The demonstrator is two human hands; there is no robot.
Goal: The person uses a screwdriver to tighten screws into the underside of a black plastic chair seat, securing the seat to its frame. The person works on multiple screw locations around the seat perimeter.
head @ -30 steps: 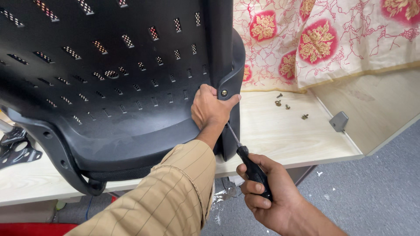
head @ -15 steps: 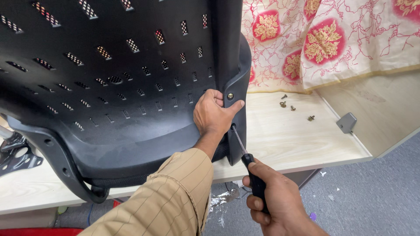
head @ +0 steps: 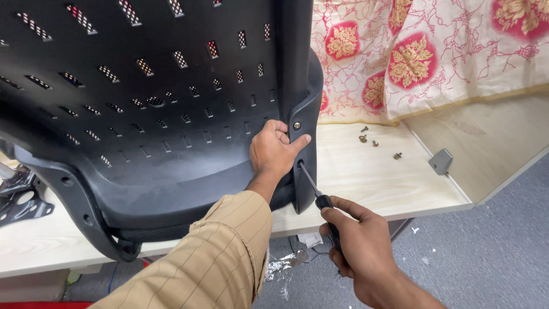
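The left hand point(head: 274, 151) has its grip closed on the edge of the black chair back point(head: 148, 114), standing on the bench point(head: 366, 183). The right hand point(head: 357, 252) is wrapped tight around a screwdriver point(head: 317, 194), its tip in the lower screw hole. 4 loose screws point(head: 374, 141) wait at 3 o'clock (no labels anywhere).
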